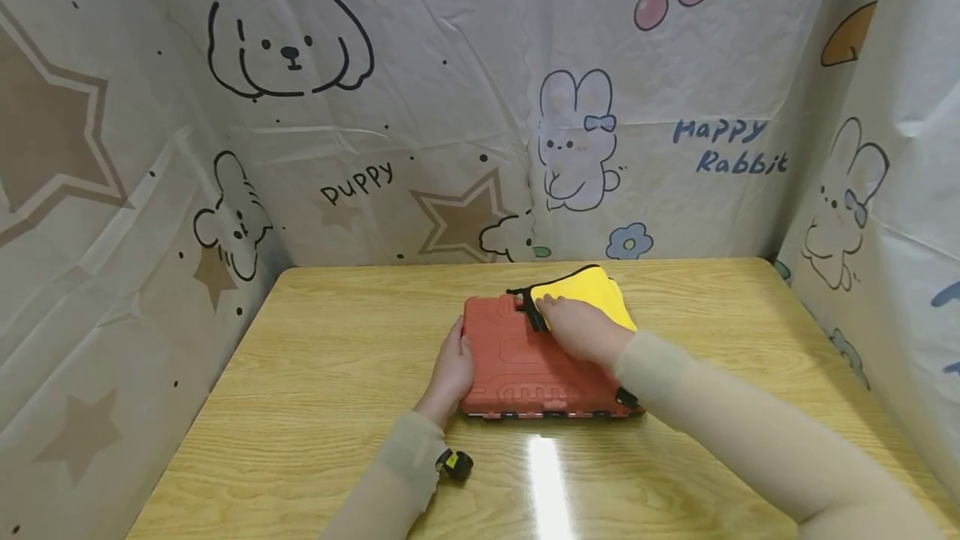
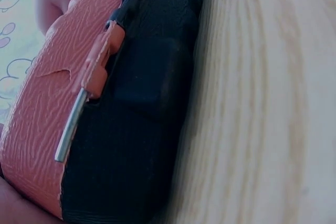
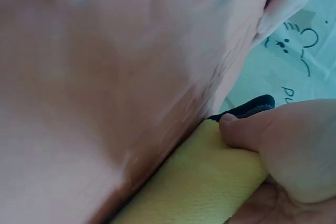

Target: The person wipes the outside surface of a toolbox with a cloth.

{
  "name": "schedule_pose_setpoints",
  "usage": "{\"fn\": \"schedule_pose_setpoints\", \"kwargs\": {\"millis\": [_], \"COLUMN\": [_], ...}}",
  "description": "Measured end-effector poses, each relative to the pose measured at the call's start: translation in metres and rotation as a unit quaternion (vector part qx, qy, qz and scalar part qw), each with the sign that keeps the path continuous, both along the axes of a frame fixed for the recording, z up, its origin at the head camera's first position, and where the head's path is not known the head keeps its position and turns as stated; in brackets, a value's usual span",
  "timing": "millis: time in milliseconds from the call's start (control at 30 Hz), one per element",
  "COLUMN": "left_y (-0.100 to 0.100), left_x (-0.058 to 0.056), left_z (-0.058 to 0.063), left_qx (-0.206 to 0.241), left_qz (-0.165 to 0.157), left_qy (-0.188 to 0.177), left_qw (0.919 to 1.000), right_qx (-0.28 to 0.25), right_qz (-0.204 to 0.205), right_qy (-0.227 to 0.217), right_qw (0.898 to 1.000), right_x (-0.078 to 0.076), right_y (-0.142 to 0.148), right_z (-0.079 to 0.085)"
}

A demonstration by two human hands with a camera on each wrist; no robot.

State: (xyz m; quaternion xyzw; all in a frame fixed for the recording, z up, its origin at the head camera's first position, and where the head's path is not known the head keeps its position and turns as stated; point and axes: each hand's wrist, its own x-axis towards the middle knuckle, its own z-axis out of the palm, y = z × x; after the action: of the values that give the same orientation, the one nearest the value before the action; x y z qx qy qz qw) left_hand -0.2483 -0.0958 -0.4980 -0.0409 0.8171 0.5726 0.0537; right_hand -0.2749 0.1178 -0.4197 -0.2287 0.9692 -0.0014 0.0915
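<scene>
A red toolbox-like case (image 1: 510, 357) lies flat on the wooden table, its hinged edge facing me; the left wrist view shows its black lower half (image 2: 115, 177) and a metal hinge pin (image 2: 71, 127). My left hand (image 1: 451, 372) grips the case's left side, thumb at the lid's edge. Over the lid's far right part lies a yellow cloth (image 1: 585, 294) with black edging. My right hand (image 1: 581, 328) holds this cloth against the lid; in the right wrist view the thumb (image 3: 241, 131) presses on the folded cloth, with other fingers beneath it.
The wooden table (image 1: 315, 390) extends around the case on all sides. Printed fabric (image 1: 450, 107) with cartoon animals encloses the back and both sides. A small black device (image 1: 456, 465) is strapped at my left wrist, close over the table.
</scene>
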Motion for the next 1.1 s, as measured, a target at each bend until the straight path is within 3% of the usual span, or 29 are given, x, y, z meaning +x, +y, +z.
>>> {"fn": "schedule_pose_setpoints", "kwargs": {"millis": [300, 700, 1100], "left_y": [0.001, -0.001, 0.000], "left_x": [0.000, 0.001, 0.000], "left_z": [0.001, 0.000, 0.000], "left_qx": [0.001, 0.002, 0.004], "left_qz": [0.003, 0.007, 0.004], "left_qy": [0.003, 0.006, 0.002], "left_qw": [1.0000, 1.0000, 1.0000], "right_qx": [-0.023, 0.026, 0.034], "right_qz": [0.009, 0.101, 0.135], "right_qy": [0.001, 0.072, 0.113], "right_qw": [1.000, 0.992, 0.984], "right_x": [0.030, 0.088, 0.128], "right_y": [0.009, 0.014, 0.023], "right_z": [0.000, -0.003, -0.002]}}
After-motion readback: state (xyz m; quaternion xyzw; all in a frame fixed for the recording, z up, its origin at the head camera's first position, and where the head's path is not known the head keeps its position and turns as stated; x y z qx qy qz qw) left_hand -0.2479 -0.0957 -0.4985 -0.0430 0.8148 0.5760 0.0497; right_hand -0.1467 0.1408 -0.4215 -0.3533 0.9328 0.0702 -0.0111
